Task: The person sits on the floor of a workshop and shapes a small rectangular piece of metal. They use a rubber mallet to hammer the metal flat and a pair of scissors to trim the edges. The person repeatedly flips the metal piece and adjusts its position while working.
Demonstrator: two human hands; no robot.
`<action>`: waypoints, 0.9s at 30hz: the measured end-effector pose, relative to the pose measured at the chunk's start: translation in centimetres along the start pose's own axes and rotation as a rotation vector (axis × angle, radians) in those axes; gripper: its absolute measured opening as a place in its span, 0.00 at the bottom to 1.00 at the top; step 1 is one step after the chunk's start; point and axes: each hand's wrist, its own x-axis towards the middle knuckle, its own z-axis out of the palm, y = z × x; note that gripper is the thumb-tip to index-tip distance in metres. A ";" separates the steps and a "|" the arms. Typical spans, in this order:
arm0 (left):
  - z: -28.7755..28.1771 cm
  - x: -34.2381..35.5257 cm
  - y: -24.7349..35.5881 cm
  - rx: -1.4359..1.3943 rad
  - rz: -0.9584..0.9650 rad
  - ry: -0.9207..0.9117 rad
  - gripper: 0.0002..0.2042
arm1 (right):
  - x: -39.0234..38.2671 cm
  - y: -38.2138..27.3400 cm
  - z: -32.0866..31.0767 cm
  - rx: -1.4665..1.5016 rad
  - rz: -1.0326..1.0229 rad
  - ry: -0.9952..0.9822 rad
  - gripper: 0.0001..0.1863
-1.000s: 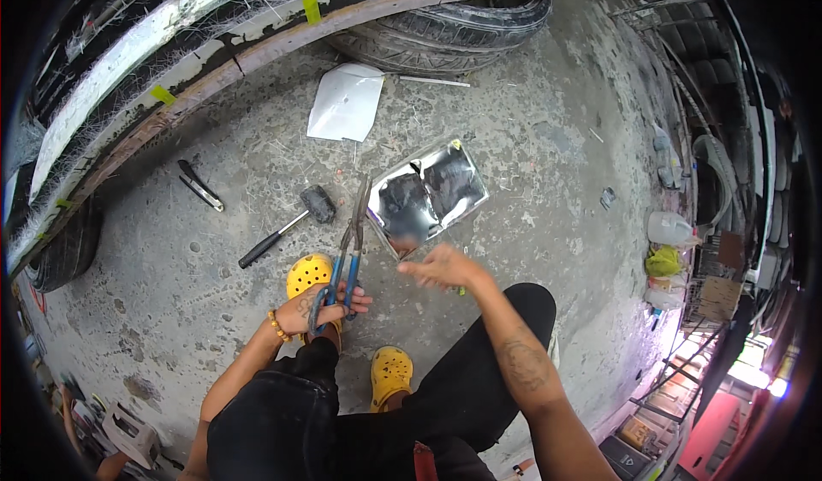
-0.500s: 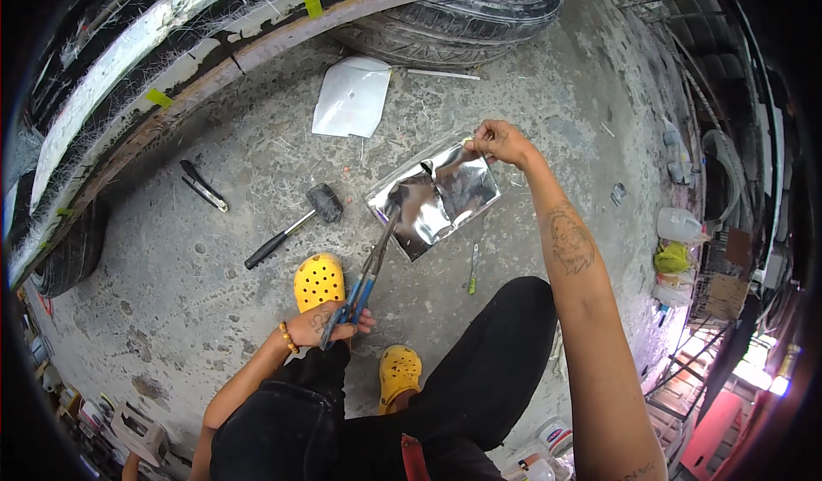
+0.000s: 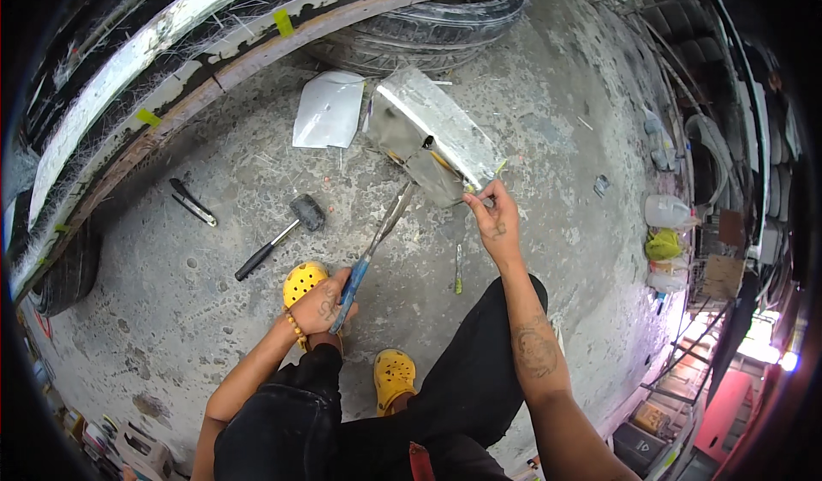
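My left hand (image 3: pixel 327 303) is closed around the blue handles of a pair of tin snips (image 3: pixel 377 237). The blades look together and point up and right, their tips by the lower edge of a shiny metal sheet (image 3: pixel 441 121). The sheet is tilted, with a small dark hole and a cut or fold line near its middle. Between thumb and fingers, my right hand (image 3: pixel 498 222) pinches the sheet's lower right corner. Whether the blade tips touch the metal, I cannot tell.
A rubber mallet (image 3: pixel 307 213) and a black utility knife (image 3: pixel 193 203) lie left on the concrete. A thin green-handled tool (image 3: pixel 458 271) lies near my right knee. Beyond are a white sheet (image 3: pixel 328 113), stacked tires (image 3: pixel 411 31) and a long curved panel (image 3: pixel 244 48). Yellow clogs (image 3: pixel 395 374) are on my feet.
The metal sheet has been turned and tilted up, its far edge raised. My right hand has moved nearer to me with its corner. The snips' handles have closed together.
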 end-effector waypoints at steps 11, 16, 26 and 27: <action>0.0 2.2 -1.4 0.140 0.035 0.086 0.18 | -0.9 0.5 -3.9 -0.623 0.032 -0.056 0.41; -0.9 4.0 -1.6 0.164 0.121 0.034 0.22 | 5.8 0.6 -1.7 -0.777 0.033 -0.121 0.76; -2.7 5.5 -1.7 0.213 0.053 0.043 0.22 | 5.8 1.3 0.5 -0.660 0.172 -0.343 0.74; -2.6 5.7 -2.0 0.199 0.098 0.075 0.23 | 5.8 1.3 0.6 -0.669 0.178 -0.341 0.74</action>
